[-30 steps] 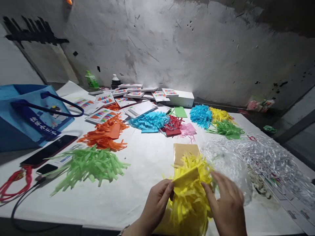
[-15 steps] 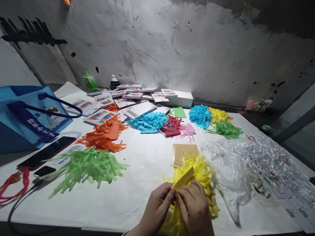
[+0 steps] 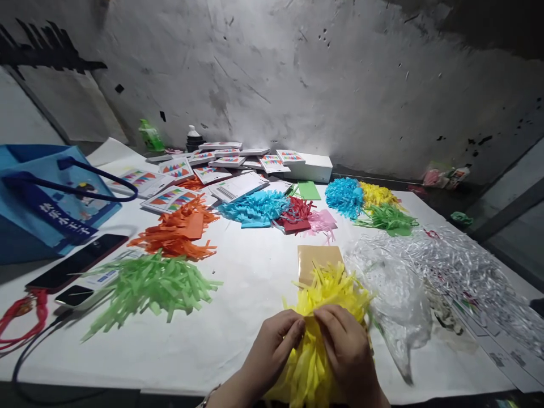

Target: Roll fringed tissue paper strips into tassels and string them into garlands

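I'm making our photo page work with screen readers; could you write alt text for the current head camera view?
A person's left hand and right hand pinch yellow fringe at a white table. Light green fringe and orange fringe lie to the left near a blue bag, with clear plastic to the right and piled packets at the back.

Cool wht light, brightest on wall straight beyond grip; dims to near-blk far upper R of it. Table L of grip evenly lit, soft shadows. Glare on clear plastic just R. Yellow fringe below grip slightly soft. Wide-angle stretch far L, esp. blue bag.
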### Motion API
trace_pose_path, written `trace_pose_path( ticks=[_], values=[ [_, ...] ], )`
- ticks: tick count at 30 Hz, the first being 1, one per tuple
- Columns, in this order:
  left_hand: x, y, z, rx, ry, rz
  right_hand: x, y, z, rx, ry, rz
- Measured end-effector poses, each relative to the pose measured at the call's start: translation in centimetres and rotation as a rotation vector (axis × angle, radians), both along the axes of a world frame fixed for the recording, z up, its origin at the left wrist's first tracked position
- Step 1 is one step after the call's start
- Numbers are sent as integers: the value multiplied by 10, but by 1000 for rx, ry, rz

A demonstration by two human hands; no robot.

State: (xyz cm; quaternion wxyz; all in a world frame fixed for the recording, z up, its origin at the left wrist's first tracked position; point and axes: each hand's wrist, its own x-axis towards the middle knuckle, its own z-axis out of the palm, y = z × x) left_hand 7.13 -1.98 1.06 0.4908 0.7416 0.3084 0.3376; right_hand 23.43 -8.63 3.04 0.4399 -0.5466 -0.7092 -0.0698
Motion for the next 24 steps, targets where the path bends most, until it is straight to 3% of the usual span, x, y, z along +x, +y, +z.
trace_pose_path(
  ticks=[3,17,24],
  values=[
    [2,0,0,-52,6,12,-4,0,-1,51,-166,-7],
    [5,-1,-6,-74,-20,36,-10,-9,-15,-42,-90,-136],
    [4,-3,-8,-67,-12,61,-19,-5,-16,62,-101,-133]
  ],
)
